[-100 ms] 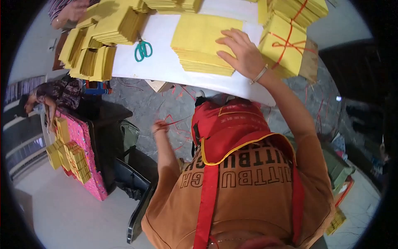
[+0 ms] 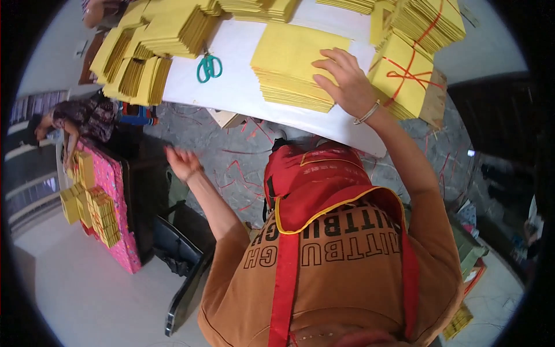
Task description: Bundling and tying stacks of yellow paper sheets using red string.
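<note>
Watching the head feed. Right hand (image 2: 342, 81) is open, fingers a bit spread, resting on the right part of a stack of yellow envelopes (image 2: 298, 63). Not gripping, just laid on top, palm past the stack's right side. Stack lies flat on the white counter (image 2: 231, 87), near its front edge, layers slightly fanned at the front.

Left hand (image 2: 186, 165) is off the counter, out over the floor (image 2: 199, 124), open, fingers loosely bent. Slight blur; I can't tell if a thin strand is in it.

Around the stack: scissors (image 2: 209, 69) with teal handles to its left, well apart from it. Left of those I have more envelope piles (image 2: 179, 29). To the right, a bundle (image 2: 407, 89) tied crosswise with red string, bow on top, near the right hand. Second tied bundle (image 2: 430, 26) just behind it. Red string scraps (image 2: 237, 173) on the floor.

Writing: brown shirt (image 2: 341, 295) has big block capitals across the chest in rows, one row outlined, one dark; upside down to me and partly under the red apron (image 2: 324, 165). Apron has yellow trim and a small line of print, too faint for me to read.

Off to the left: side counter (image 2: 128, 231) under a pink patterned cover, more bundles (image 2: 104, 217) on it, another person (image 2: 87, 121) leaning over it. Black chair (image 2: 191, 243) stands nearer the wearer.
</note>
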Demonstrator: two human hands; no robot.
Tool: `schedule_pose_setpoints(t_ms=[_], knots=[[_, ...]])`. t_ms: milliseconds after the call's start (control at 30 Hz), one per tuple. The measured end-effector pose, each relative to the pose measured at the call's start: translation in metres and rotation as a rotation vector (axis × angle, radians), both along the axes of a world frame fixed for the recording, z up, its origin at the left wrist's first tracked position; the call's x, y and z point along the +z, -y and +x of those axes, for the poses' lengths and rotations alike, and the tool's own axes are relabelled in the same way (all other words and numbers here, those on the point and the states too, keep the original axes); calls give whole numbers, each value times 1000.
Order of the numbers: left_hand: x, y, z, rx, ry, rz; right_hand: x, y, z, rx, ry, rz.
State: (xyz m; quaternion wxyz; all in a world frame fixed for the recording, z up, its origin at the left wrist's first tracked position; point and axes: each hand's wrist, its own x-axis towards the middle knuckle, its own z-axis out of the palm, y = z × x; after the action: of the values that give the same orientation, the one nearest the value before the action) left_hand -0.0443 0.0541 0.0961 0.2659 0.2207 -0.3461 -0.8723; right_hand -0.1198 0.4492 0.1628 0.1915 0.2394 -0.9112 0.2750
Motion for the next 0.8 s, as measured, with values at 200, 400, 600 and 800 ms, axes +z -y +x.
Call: schedule_pose_setpoints(t_ms=[200, 400, 600, 800], knots=[[113, -193, -105, -442, -306, -994, 12, -2, -2, -3, 102, 57], [107, -238, -100, -765, 11, -1189, 22, 4, -22, -161, 376, -61], [99, -229, -111, -736, -88, -1232, 26, 17, -50, -161, 433, -211], [101, -228, -111, -895, 44, -1131, 33, 20, -61, -263, -60, 86]])
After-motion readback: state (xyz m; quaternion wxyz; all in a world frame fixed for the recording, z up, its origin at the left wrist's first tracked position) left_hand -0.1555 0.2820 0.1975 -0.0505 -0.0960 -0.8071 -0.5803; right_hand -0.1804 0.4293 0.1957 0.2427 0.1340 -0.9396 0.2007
